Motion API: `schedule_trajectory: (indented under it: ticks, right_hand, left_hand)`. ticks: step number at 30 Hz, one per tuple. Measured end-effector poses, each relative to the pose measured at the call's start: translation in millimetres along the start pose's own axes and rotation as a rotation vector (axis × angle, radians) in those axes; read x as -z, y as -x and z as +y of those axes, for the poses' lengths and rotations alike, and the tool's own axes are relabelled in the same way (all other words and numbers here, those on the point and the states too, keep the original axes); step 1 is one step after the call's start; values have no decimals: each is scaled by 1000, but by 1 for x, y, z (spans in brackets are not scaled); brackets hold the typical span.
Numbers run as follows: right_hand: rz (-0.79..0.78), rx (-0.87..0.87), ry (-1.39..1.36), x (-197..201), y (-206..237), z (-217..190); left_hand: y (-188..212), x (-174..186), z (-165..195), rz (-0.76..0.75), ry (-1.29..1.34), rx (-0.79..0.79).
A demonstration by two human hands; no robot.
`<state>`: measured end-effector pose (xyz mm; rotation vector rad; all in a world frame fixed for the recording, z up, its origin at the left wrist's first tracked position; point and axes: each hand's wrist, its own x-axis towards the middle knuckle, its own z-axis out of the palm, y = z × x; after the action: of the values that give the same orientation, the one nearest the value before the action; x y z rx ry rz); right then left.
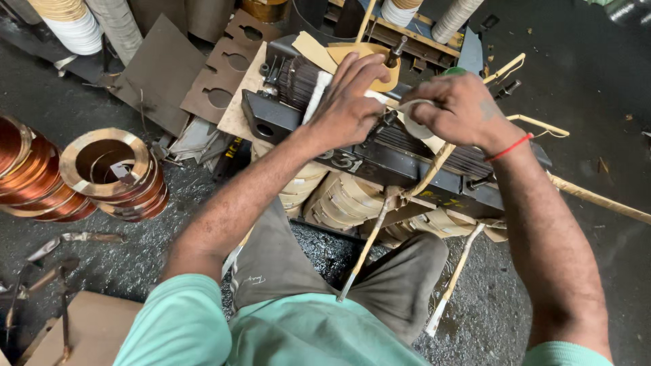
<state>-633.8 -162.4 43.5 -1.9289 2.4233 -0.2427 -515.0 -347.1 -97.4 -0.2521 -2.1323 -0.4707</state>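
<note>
Fingers [434,112] of right hand [461,108] grip white tape [415,129].

the long metal clamp bar [380,159] across the transformer core is black, with pale grey painted marks on its face. the stacked thin steel core plates [298,81] read dark grey with fine lines. the flat paper-wrapped coil windings [342,200] below are tan and cream in banded layers. the round roll of tape [415,125] under the right hand [461,108] is white. a thin string wristband [510,147] is red. the ring-shaped coils of flat strip [112,173] shine copper-orange. the short-sleeved shirt [305,332] is mint green.
</note>
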Motion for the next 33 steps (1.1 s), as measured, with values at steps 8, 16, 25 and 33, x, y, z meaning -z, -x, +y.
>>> schedule_trajectory:
  ticks: [8,16,25,33]
  right_hand:
    - [-2,-173,232,-11,38,-69]
    - [430,-57,-156,-51,77,-104]
    - [222,-161,-167,7,16,-24]
    - [111,-287,-449,8,-60,84]
  left_hand:
    - [23,-13,1,172,92,16]
    - [21,1,11,212,17,-32]
    - [-10,3,-11,-105,62,136]
    - [-33,6,-7,-288,43,357]
